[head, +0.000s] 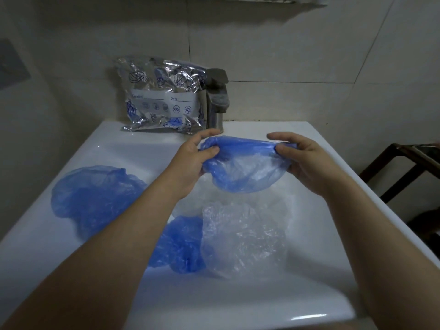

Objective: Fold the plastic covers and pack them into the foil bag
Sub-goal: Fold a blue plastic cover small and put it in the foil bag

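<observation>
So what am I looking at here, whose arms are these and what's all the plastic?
No machine here: a person wears a camera on the head, looking down at their own arms. The left hand and right hand each pinch one end of a blue plastic cover, stretched above a white sink. In the basin lie two more blue covers and a clear cover. A foil bag leans beside the tap.

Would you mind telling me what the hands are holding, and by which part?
A blue plastic cover, pinched at its gathered rim: left hand at one end, right hand at the other.
</observation>
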`<action>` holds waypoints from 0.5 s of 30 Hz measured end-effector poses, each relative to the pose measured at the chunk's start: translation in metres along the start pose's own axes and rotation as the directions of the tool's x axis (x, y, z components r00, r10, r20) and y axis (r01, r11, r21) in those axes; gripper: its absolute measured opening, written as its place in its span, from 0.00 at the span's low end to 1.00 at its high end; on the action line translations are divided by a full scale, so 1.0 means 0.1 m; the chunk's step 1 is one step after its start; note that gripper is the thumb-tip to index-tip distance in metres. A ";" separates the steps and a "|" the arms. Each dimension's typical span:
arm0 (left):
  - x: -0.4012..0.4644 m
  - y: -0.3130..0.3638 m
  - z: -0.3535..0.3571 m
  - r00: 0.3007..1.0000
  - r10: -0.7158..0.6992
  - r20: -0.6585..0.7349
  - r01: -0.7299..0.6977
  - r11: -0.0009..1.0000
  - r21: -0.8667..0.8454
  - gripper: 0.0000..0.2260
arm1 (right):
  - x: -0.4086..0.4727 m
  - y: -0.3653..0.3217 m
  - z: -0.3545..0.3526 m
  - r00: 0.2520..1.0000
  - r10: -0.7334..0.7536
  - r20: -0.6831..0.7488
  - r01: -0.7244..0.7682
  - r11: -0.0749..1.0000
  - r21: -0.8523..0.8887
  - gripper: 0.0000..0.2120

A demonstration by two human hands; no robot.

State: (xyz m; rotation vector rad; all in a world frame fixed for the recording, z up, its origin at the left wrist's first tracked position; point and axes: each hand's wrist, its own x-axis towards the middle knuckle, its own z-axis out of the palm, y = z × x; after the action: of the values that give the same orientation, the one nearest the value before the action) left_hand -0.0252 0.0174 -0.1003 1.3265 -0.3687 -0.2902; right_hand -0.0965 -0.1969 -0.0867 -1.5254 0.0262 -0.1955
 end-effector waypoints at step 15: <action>-0.01 -0.01 0.07 0.999 0.042 -0.008 -0.042 0.996 0.075 0.15 | 0.02 0.11 0.20 0.992 0.014 -0.124 -0.045 0.969 -0.244 0.06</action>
State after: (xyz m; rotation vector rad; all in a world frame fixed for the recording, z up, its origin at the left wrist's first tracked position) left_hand -0.0290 0.0115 -0.1005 1.3919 -0.4021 -0.2363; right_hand -0.0904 -0.1770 -0.0969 -1.7582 0.1755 -0.2687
